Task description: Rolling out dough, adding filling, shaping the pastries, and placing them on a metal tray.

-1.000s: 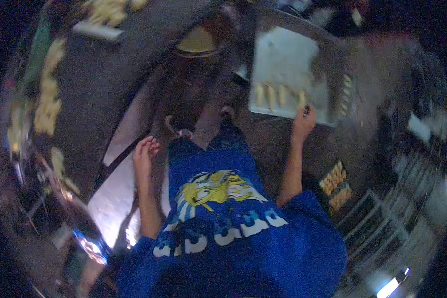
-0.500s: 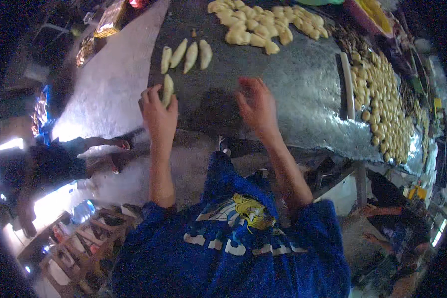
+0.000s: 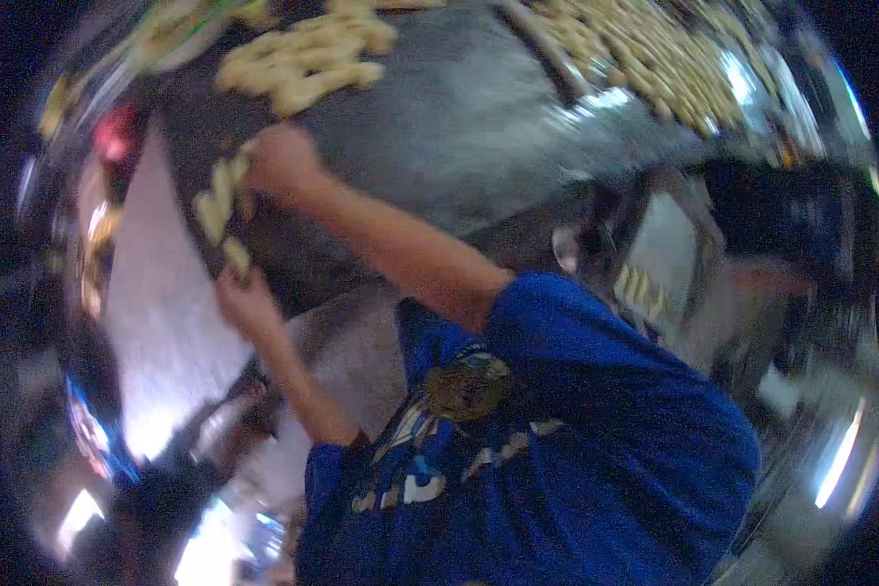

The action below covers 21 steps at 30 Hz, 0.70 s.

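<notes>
The view is smeared by motion. My left hand (image 3: 249, 301) is at the near left edge of the dark worktop (image 3: 439, 146), its fingers round the near end of a spindle-shaped piece of dough (image 3: 235, 256). Just beyond it lies a short row of similar dough pieces (image 3: 217, 200), side by side. My right hand (image 3: 281, 166) reaches across to the far end of that row, knuckles up. Its fingers are blurred and partly hidden, so whether it grips a piece does not show.
Beyond my right hand lies a cluster of pale dough lumps (image 3: 303, 59). At the far right are a long rod (image 3: 547, 49) and many small dough balls (image 3: 645, 59). A light surface (image 3: 156, 303) borders the worktop on the left. Another person's arm (image 3: 230, 420) shows at lower left.
The view has turned, so the worktop appears tilted. My right hand has gone left from the bare worktop to the dough row. My left hand stays at the nearest piece.
</notes>
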Tool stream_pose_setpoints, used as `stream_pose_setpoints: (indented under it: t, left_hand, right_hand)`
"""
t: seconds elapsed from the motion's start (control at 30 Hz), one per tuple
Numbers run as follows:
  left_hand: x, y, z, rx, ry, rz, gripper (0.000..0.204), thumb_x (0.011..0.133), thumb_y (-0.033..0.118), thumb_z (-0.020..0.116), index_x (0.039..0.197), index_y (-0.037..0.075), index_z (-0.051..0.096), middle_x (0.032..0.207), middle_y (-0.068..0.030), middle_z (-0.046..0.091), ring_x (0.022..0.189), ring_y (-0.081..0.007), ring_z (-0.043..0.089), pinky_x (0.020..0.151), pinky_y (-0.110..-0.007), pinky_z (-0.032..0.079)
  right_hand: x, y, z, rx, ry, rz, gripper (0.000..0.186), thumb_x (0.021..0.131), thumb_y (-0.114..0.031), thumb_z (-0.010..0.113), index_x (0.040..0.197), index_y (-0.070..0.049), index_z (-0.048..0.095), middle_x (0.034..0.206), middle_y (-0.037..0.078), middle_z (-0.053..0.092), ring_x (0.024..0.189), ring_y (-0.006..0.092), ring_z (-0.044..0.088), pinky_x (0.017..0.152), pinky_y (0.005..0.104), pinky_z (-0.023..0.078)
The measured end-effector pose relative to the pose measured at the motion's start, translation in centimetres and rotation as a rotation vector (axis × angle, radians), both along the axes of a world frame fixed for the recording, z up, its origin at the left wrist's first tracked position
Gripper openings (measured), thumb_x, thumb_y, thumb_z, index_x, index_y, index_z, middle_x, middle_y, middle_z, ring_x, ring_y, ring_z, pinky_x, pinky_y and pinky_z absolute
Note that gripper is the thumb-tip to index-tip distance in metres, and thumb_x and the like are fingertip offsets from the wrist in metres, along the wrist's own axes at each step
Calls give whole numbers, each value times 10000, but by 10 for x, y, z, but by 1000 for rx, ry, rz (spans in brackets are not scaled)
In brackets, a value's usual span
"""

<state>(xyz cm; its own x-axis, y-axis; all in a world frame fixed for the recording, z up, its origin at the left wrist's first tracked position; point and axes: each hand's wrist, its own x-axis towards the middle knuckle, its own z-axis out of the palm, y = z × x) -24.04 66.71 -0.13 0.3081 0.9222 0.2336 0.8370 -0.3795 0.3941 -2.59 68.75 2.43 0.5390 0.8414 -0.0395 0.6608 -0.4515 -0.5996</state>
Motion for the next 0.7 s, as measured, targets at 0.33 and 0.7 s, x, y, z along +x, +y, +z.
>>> stream_pose_setpoints:
  t: [0.33,0.7]
  left_hand:
    - [-55,5,50,-367,-471,-514,406,879,226,611,1193,-29,575,1194,-148,559,1085,-270,528,903,-428,449]
    - [131,-262,45,-1410,-779,-215,510,892,195,593,1324,-35,447,1131,-194,607,1011,-297,611,869,-412,519]
  right_hand:
    - [106,-201,20,616,1275,-25,302,771,-243,709,921,18,689,730,68,637,650,138,595,602,290,516]
    - [125,-826,-112,521,355,-1150,211,863,-88,603,1044,21,597,925,45,614,735,104,590,599,223,468]
